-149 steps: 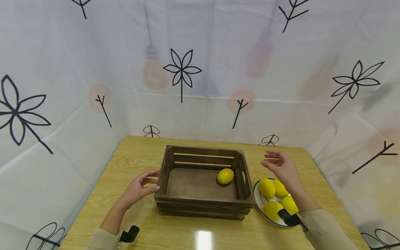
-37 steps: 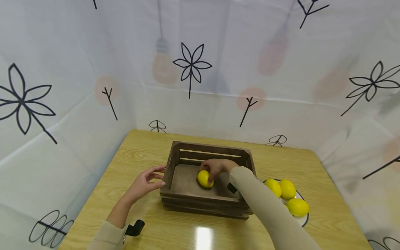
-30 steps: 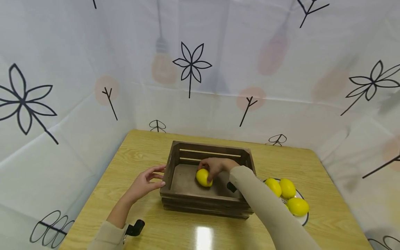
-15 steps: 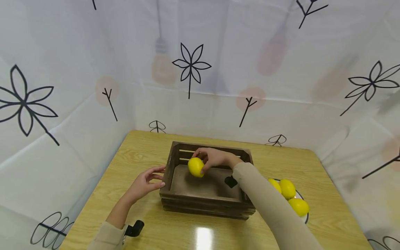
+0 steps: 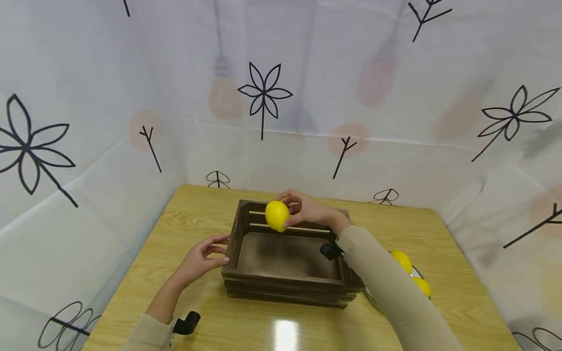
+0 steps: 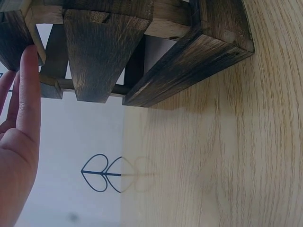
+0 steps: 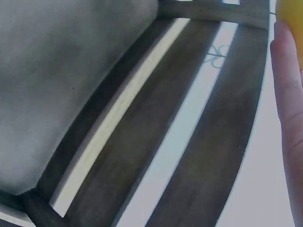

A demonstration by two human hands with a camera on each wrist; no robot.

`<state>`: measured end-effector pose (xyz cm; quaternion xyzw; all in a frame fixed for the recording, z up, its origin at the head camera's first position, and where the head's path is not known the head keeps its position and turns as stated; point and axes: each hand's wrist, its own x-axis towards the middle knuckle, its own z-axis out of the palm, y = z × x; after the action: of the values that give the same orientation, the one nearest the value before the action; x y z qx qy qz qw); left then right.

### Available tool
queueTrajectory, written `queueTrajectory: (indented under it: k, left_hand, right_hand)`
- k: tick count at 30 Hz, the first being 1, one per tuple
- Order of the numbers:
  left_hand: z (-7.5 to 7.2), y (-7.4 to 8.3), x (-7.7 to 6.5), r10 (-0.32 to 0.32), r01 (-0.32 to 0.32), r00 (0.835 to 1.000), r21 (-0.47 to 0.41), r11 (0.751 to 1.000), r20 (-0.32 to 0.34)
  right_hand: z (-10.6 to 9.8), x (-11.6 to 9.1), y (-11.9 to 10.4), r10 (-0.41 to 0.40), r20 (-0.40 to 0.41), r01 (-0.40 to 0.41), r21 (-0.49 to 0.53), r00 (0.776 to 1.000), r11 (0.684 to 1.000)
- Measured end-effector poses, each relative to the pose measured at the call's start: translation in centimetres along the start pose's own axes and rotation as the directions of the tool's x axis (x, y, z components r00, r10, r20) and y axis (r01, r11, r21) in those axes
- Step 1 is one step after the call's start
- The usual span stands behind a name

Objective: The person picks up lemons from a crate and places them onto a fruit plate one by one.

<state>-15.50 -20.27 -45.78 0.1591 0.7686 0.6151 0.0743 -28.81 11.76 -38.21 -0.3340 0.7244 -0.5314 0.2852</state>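
Note:
A yellow lemon point(image 5: 277, 216) is up above the wooden crate point(image 5: 285, 285), gripped between the thumb and fingers of my right hand point(image 5: 309, 210). In the right wrist view only part of the lemon point(image 7: 291, 28) shows at the top right corner. My left hand point(image 5: 201, 258) rests against the crate's left end, fingers nearly straight. The left wrist view has my fingers point(image 6: 29, 94) touching a dark slat of the crate point(image 6: 104, 52). No lemon shows on the visible part of the crate's floor.
Right of the crate stands a white plate point(image 5: 373, 298) with a dark rim, partly hidden by my right sleeve. Lemons point(image 5: 401, 262) show on it past the sleeve. All stands on a wooden table point(image 5: 197, 214) with printed white cloth point(image 5: 281, 161) behind and at both sides.
Five seconds ago a lemon lay on the crate floor and my right hand was over the plate side. Since then my right hand gripped a lemon inside the crate and raised it. Left hand stayed.

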Motion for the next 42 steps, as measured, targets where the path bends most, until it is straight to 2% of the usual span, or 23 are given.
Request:
queueTrajectory:
  k: [6, 12, 22, 29, 36, 42]
  left_hand:
    - [0.0, 0.1, -0.1, -0.001, 0.001, 1.000, 0.003, 1.000, -0.002]
    - [0.1, 0.1, -0.2, 0.001, -0.001, 1.000, 0.006, 1.000, -0.006]
    - [0.1, 0.1, -0.2, -0.010, 0.010, 1.000, 0.006, 1.000, -0.007]
    - [0.2, 0.1, -0.2, -0.012, 0.012, 1.000, 0.013, 1.000, -0.013]
    - [0.3, 0.2, -0.1, -0.016, 0.016, 1.000, 0.012, 1.000, -0.012]
    - [0.3, 0.3, -0.1, -0.019, 0.019, 1.000, 0.014, 1.000, -0.012]
  right_hand:
    - [-0.3, -1.1, -1.0, -0.005, -0.125, 0.007, 0.020, 0.992, 1.000]
    - [-0.6, -2.4, -2.1, -0.077, -0.237, 0.090, 0.044, 0.969, 0.995]
    - [-0.2, -4.6, -3.3, -0.144, -0.405, 0.197, 0.093, 0.903, 0.976]
    - [0.2, -6.4, -3.9, -0.153, -0.497, 0.254, 0.141, 0.854, 0.957]
    - [-0.4, -8.2, -4.0, -0.156, -0.561, 0.280, 0.142, 0.813, 0.949]
    - [-1.1, -9.7, -3.7, -0.183, -0.586, 0.315, 0.131, 0.790, 0.940]
